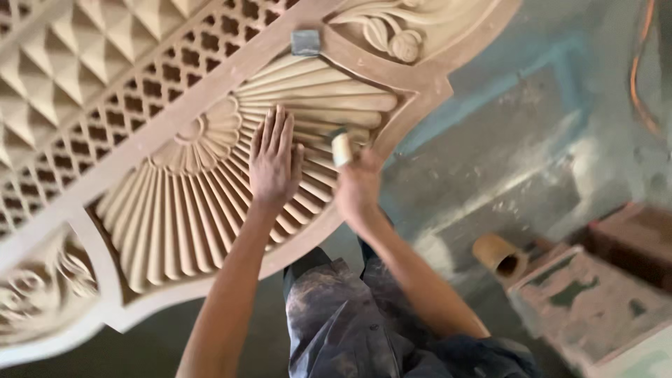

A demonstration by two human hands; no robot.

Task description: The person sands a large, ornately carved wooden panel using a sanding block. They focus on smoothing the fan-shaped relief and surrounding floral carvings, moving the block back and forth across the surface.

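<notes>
While fan flutes get worked, carved pale wooden panel [189,203] looks unfinished.
Left hand [274,162] lies flat, open; right hand [357,189] grips small tan cylindrical tool [341,148].

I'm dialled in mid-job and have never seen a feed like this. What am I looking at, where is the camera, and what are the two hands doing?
This is a single view from a camera worn on a person's head, looking down at their own bare hands. The left hand lies flat, fingers spread, on a large pale carved wooden panel with a fan of ribs, lattice and flower carving. The right hand has its grip closed on a small pale cylindrical tool pressed against the ribs. A small grey block sits on the panel's frame. On the dusty floor to the right lie a tan cylinder and a worn wooden box.
</notes>
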